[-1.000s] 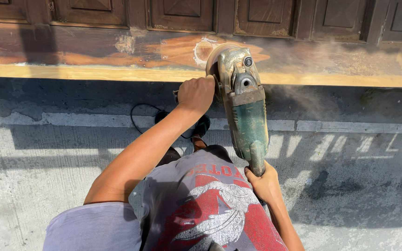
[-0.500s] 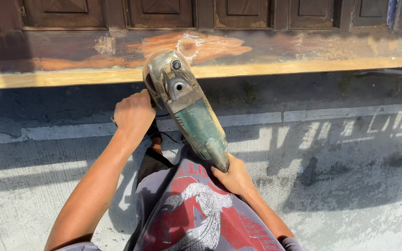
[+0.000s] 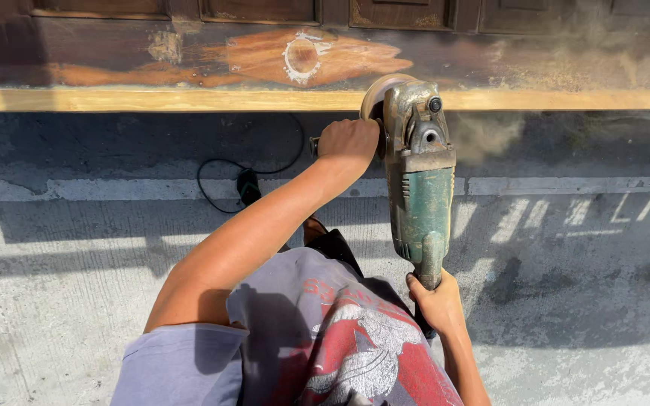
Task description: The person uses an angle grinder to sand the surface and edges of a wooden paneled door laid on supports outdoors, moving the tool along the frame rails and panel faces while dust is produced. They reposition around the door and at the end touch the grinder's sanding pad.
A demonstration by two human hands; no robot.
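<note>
1. The side handle lies hidden inside the left hand (image 3: 349, 141), beside the grinder (image 3: 418, 180).
2. The grinder's disc (image 3: 374, 94) shows only an edge.
3. The wooden panels (image 3: 257, 9) above the grinder run off the top edge.

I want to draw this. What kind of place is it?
Probably an outdoor woodworking spot: sunlit concrete ground, a long wooden panel partly sanded bare, and a green angle grinder raising dust.

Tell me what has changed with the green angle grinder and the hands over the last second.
The worn green angle grinder has moved right along the pale wooden plank edge, away from the bare orange sanded patch, with dust drifting to its right. Unchanged: the left hand grips the side handle, the right hand the rear grip, and the disc stays against the edge.
</note>
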